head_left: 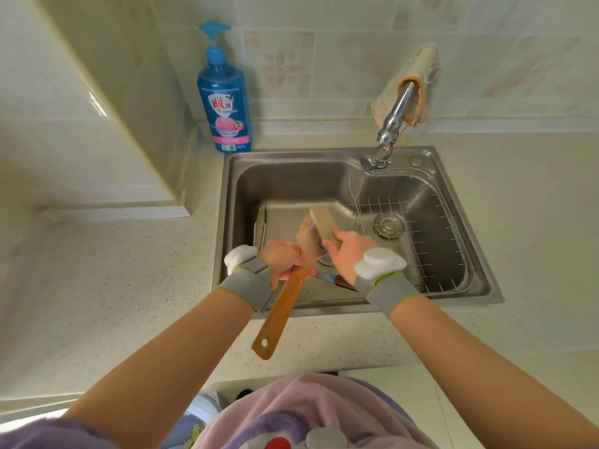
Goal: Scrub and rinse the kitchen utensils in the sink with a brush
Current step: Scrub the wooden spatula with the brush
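Pale speckled counter (pixel 129 286) with an inset steel sink (pixel 291 153), bounded at the back and left by a tiled wall (pixel 356 43). A blue bottle (pixel 224 102) stands upright on the counter at the sink's back left corner, close to the wall. A faucet (pixel 393 118) rises from the sink's back rim, with a cloth (pixel 418 72) draped over it. A wire rack (pixel 421 241) fills the basin's right part, over the drain. A utensil (pixel 342 282), mostly hidden, lies on the basin floor near the front.

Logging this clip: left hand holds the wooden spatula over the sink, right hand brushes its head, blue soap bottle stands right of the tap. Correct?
Not quite: the head view shows the blue soap bottle left of the tap, on the counter. The rest holds.
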`<state>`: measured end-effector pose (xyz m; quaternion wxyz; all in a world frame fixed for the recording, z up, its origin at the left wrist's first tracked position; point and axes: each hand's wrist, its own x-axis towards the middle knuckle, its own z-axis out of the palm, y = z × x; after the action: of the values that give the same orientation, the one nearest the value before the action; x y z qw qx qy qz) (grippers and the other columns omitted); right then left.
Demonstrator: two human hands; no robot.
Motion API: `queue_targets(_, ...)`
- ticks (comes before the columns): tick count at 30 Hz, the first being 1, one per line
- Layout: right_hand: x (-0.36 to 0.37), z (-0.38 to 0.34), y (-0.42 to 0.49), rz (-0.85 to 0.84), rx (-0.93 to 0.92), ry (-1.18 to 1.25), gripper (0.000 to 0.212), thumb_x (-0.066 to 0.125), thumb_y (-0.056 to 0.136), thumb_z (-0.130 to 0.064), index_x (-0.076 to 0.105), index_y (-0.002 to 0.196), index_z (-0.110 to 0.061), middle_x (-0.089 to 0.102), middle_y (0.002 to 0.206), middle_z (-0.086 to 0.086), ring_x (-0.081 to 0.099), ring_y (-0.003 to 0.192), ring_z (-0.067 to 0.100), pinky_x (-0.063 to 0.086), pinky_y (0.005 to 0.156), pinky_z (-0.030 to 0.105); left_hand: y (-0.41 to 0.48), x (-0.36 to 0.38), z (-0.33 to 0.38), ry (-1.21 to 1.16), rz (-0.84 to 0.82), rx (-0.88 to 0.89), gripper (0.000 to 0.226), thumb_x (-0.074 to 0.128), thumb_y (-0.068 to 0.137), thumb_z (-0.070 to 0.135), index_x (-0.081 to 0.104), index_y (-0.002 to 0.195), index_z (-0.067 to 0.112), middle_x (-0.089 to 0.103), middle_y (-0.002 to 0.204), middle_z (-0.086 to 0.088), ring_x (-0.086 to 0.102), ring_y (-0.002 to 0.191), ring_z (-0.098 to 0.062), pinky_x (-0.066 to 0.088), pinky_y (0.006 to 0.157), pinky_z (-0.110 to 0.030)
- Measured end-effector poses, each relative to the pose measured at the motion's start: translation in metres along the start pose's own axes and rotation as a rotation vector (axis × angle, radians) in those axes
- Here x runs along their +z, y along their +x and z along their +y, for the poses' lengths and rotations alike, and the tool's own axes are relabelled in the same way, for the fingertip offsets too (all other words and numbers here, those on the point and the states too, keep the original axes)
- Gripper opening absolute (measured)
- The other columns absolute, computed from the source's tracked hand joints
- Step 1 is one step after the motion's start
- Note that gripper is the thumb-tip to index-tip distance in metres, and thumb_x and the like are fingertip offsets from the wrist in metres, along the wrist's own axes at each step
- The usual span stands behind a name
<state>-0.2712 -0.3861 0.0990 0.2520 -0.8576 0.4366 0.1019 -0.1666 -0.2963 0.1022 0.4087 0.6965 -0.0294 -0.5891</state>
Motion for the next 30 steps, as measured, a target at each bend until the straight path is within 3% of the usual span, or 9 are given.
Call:
queue_targets(3,0.010,-0.012,-0.008,-0.034,-0.126,-0.020,0.045,0.043,0.097,-0.041,0.045,0.138,-0.024,0.061,0.127,0.013,0.056,0.116,0.035,0.046,0.091,0.033,0.012,0.001,0.000,0.019,0.012,-0.001,0.015,0.051,0.089,-0.012,0.058,0.102,-0.008,0.062,0.071,-0.014,0.064,0.049,-0.018,0.059,0.066,-0.031)
queue_targets(6,-0.005,0.002,0.021,-0.055,0.056,0.034,0.044,0.042,0.098,-0.039,0.048,0.136,-0.018,0.057,0.132,0.014,0.053,0.122,0.035,0.042,0.097,0.033,0.011,0.003,-0.003,0.063,0.054,-0.088,0.016,0.051,0.093,-0.003,0.052,0.077,-0.005,0.063,0.046,-0.009,0.062,0.046,-0.020,0.054,0.069,-0.027)
queue_targets(8,-0.003,0.005,0.019,-0.065,0.061,0.008,0.043,0.042,0.098,-0.038,0.048,0.135,-0.017,0.059,0.130,0.014,0.054,0.120,0.035,0.043,0.095,0.034,0.010,0.000,-0.005,0.041,0.059,-0.066,0.018,0.046,0.094,-0.007,0.049,0.077,-0.002,0.063,0.061,-0.013,0.061,0.053,-0.021,0.052,0.063,-0.026)
queue_targets(11,0.018,-0.006,-0.008,-0.101,-0.068,-0.006,0.047,0.043,0.096,-0.042,0.043,0.140,-0.025,0.061,0.126,0.014,0.056,0.116,0.036,0.046,0.091,0.033,0.011,-0.007,-0.009,-0.013,0.051,-0.011,0.022,0.041,0.092,-0.016,0.052,0.078,-0.001,0.058,0.090,-0.025,0.058,0.068,-0.028,0.052,0.076,-0.037)
queue_targets(15,0.007,-0.001,0.020,-0.077,0.038,0.031,0.043,0.043,0.098,-0.038,0.049,0.135,-0.018,0.061,0.127,0.016,0.055,0.117,0.036,0.044,0.092,0.034,0.014,-0.009,-0.010,0.008,0.086,-0.002,0.021,0.043,0.093,-0.011,0.053,0.111,-0.008,0.062,0.115,-0.027,0.063,0.106,-0.037,0.050,0.097,-0.041)
queue_targets(19,0.014,-0.017,-0.006,-0.098,-0.135,-0.050,0.047,0.043,0.097,-0.040,0.041,0.141,-0.024,0.061,0.126,0.014,0.056,0.117,0.036,0.046,0.091,0.034,0.022,-0.016,-0.007,-0.128,0.076,-0.016,0.026,0.036,0.094,-0.017,0.049,0.077,-0.001,0.055,0.081,-0.018,0.061,0.068,-0.035,0.043,0.100,-0.046)
queue_targets(21,0.017,-0.016,-0.003,-0.109,-0.149,-0.046,0.049,0.043,0.097,-0.041,0.038,0.143,-0.026,0.060,0.129,0.012,0.055,0.119,0.035,0.045,0.093,0.034,0.025,-0.018,-0.009,-0.123,0.085,-0.019,0.027,0.037,0.093,-0.017,0.048,0.077,0.002,0.054,0.077,-0.016,0.057,0.073,-0.030,0.043,0.102,-0.045)
queue_targets(25,0.002,-0.005,0.023,-0.074,0.010,-0.020,0.046,0.042,0.097,-0.039,0.044,0.139,-0.019,0.059,0.129,0.016,0.054,0.120,0.037,0.044,0.094,0.034,0.018,-0.014,-0.009,-0.042,0.077,0.002,0.022,0.042,0.091,-0.013,0.052,0.090,0.007,0.060,0.081,-0.013,0.063,0.072,-0.022,0.049,0.098,-0.038)
queue_targets(30,0.013,-0.017,0.002,-0.113,-0.127,-0.035,0.046,0.044,0.096,-0.040,0.044,0.139,-0.023,0.058,0.131,0.012,0.054,0.119,0.035,0.044,0.094,0.034,0.016,-0.013,-0.006,-0.086,0.057,-0.020,0.020,0.040,0.091,-0.017,0.054,0.099,-0.005,0.060,0.091,-0.021,0.059,0.068,-0.025,0.057,0.064,-0.032)
